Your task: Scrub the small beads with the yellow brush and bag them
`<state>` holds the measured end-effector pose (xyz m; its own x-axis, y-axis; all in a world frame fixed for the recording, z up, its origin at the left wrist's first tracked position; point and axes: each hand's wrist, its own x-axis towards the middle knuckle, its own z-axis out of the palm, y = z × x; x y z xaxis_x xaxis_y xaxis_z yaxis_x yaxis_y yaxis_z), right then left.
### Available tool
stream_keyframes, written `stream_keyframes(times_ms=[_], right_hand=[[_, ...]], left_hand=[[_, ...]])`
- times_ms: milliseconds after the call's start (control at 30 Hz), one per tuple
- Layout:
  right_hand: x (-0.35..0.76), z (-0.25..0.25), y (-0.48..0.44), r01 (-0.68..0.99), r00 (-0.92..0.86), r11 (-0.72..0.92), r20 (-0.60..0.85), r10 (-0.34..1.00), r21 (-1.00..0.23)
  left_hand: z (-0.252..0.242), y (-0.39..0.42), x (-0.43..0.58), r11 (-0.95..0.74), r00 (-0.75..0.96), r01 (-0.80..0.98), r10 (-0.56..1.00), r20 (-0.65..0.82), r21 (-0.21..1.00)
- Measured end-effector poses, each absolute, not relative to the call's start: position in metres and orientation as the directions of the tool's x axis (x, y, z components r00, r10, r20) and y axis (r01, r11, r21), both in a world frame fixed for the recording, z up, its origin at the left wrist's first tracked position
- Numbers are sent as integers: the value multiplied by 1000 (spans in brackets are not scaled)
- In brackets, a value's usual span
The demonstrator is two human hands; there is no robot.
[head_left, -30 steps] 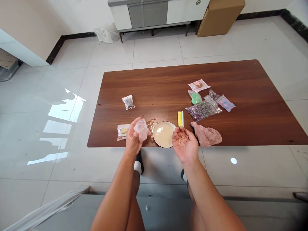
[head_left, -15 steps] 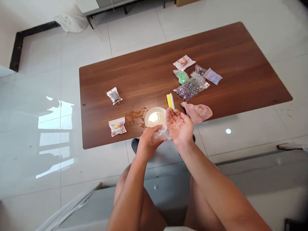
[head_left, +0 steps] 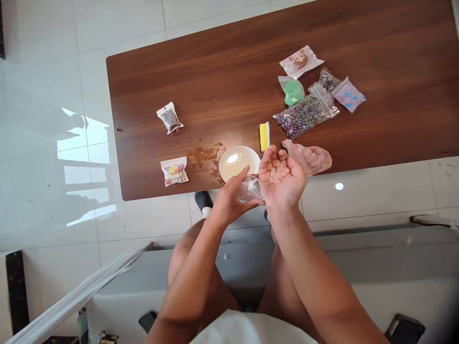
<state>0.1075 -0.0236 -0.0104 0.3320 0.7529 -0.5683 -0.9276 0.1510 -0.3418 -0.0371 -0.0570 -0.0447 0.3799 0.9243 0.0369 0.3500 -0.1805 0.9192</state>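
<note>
My right hand is cupped palm up and holds a small pile of clear, pale pink beads. My left hand pinches a clear plastic bag, whose end rests against the edge of my right palm. Just beyond both hands lies a cream plate with a dark rim, partly hidden by my left fingers. A yellow-bristled brush and a crumpled pink cloth lie close past my right fingers.
Several printed and clear bags, one full of speckled beads, lie on the brown wooden table. A brown liquid spill spreads left of the plate. Tiled floor surrounds the table, and my knees lie below.
The view has tilted down and the table sits higher in the picture. My left hand has brought the bag down from above the table edge to my right palm.
</note>
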Motion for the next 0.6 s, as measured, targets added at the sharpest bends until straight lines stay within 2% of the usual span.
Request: stream_keyframes(times_ms=[200, 300, 367, 500, 600], right_hand=[[113, -11, -21, -959, 262, 140, -579, 772, -246], [117, -8, -21, -987, 154, 98, -601, 784, -125], [118, -7, -20, -993, 121, 87, -608, 785, -86], [116, -6, -17, -971, 233, 150, -598, 767, -187], [113, -10, -14, -939, 325, 182, -579, 748, -292]], left_hand=[[-37, -56, -41, -136, 374, 348, 927, -5, 927], [-34, -57, -44, -19, 293, 323, 953, -81, 946], [-35, -56, -44, 78, 222, 249, 966, -135, 966], [-40, -53, -40, 207, 175, 93, 959, -221, 974], [-38, -50, -39, 186, 174, 96, 964, -201, 978]])
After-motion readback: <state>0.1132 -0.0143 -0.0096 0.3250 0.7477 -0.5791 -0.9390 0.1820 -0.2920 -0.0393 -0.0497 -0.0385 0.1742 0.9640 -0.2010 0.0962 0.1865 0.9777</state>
